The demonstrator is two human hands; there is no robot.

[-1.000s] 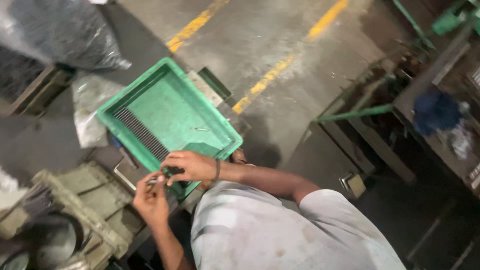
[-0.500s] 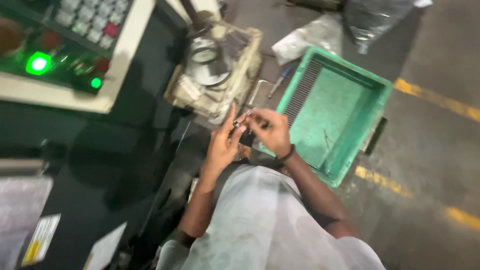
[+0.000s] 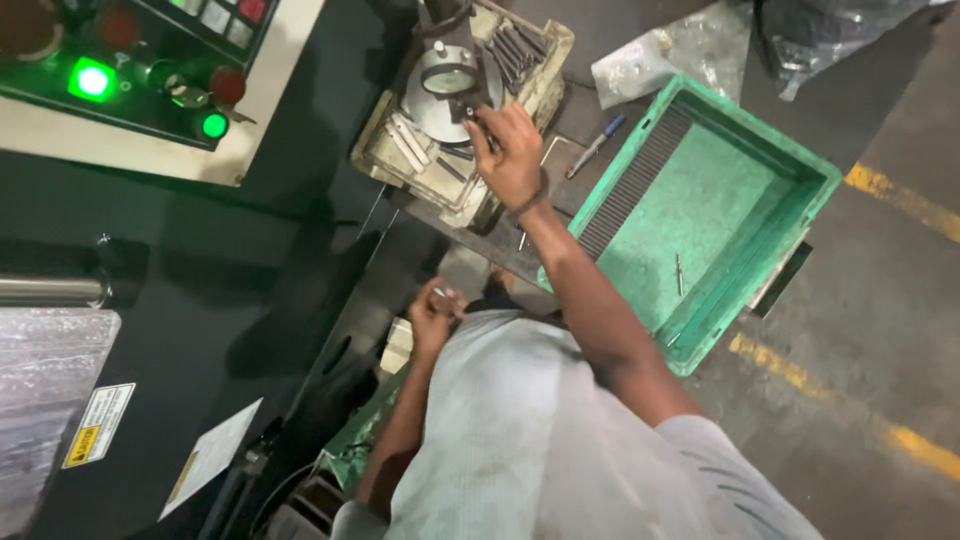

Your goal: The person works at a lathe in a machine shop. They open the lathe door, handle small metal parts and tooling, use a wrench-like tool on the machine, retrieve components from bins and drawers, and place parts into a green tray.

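Right hand (image 3: 510,150), upper middle of frame: fingers (image 3: 480,125) curled and pinched together at the edge of the round metal disc (image 3: 445,85) on the beige fixture tray (image 3: 385,150). It seems to pinch a small dark part right at the disc, but the part is too small to name, so what is gripped I cannot tell for sure. Thumb side is hidden.

Left hand (image 3: 435,318), centre of frame just above the grey shirt (image 3: 540,430): fingers closed loosely around a thin pale pin (image 3: 442,293), tip poking out the top. It is held close to the body, well apart from the tray.

Around them: a row of dark rods (image 3: 515,45) at the tray's upper right, flat pale bars (image 3: 408,140) at its left. A blue pen (image 3: 597,145) lies just right of the tray. The green crate (image 3: 790,160) sits at right, with a comb of dark pins (image 3: 630,185) along its left wall and one loose pin (image 3: 678,272) on its floor. A control panel (image 3: 150,70) with lit green lamps is upper left, a plastic bag (image 3: 670,50) at top.

Risks, as judgement: the pinch is at the fingertips only, so the small part could slip and drop into the tray clutter or off the edge. The reach is long and one-handed, so the wrist could knock the rods. The left pin is loosely held and could fall into the dark gap below.
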